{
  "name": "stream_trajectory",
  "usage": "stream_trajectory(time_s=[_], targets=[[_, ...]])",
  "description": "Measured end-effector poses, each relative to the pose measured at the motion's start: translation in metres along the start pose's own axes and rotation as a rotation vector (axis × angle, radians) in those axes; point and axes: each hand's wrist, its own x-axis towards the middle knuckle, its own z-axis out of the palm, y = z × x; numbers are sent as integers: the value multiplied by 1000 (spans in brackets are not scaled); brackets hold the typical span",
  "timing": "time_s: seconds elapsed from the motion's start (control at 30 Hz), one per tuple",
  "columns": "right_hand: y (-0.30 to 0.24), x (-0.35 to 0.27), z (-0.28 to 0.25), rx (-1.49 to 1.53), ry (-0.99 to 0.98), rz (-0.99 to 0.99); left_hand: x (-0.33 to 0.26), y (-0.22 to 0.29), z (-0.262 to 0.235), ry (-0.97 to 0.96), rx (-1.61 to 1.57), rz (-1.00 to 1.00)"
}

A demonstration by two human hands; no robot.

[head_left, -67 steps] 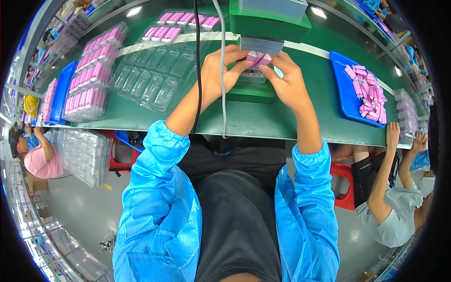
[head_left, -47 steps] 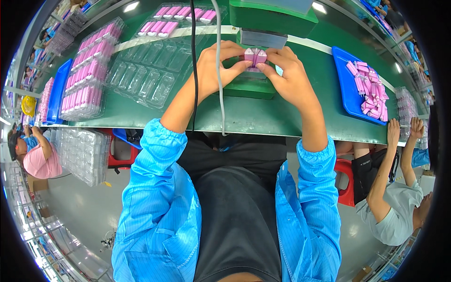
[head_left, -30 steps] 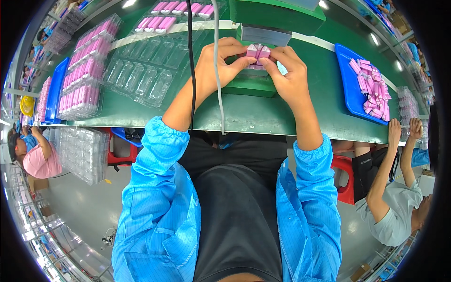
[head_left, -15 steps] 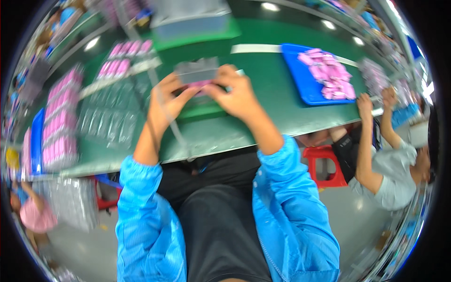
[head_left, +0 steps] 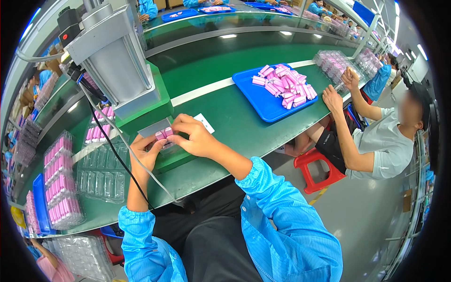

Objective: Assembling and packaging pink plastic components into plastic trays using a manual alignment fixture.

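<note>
Together the left hand (head_left: 146,157) and right hand (head_left: 195,138) pinch small pink cylindrical cells (head_left: 164,134) on the press's green base (head_left: 165,113); light, rigid, smooth-wrapped, best gripped at the sides.

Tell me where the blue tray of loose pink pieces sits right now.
In the head view, the blue tray lies on the green bench, to the right of both hands, before the seated co-worker.

The press (head_left: 117,61) stands at twelve o'clock of the hands. The tray (head_left: 263,101) of cells lies at two o'clock, the clear trays (head_left: 101,174) at nine
</note>
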Motion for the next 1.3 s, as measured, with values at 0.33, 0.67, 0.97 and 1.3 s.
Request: stream_trajectory(time_s=[0.33,0.67,0.97,1.3], targets=[[32,2,-134,-700,535,123,87,-98,-163,120,807,331],[9,-34,-96,-696,339,199,118,-148,-208,207,893,-273],[30,-37,-82,-663,242,143,114,-161,-236,57,1217,-227],[-4,-22,-62,-312,228,161,59,1,-80,99,513,75]])
